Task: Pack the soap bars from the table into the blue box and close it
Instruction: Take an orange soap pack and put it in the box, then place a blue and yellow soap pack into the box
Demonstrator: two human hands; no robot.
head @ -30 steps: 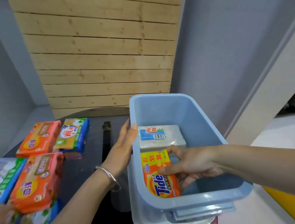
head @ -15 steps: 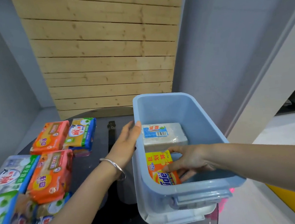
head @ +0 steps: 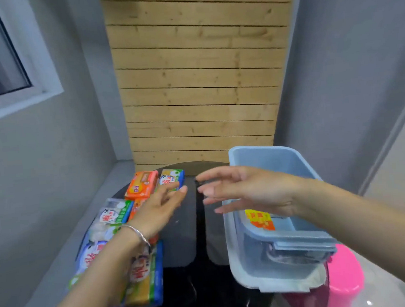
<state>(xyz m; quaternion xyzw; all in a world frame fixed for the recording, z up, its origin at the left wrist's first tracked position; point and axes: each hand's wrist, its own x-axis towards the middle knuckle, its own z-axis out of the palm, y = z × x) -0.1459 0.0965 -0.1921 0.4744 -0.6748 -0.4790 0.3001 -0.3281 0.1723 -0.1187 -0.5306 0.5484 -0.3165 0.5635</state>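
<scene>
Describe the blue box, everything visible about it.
The blue box is a pale blue, smooth plastic bin, rectangular with rounded corners and a rolled rim. It is open, upright, on the right side of the dark table, nested in a larger translucent tub. A yellow-orange soap pack lies inside. The right hand passes over its left rim.

Soft, even daylight fills the room; both hands smear with motion blur, faint glare glints on the glossy black table [head: 198, 290], and walls bow at the edges.
</scene>
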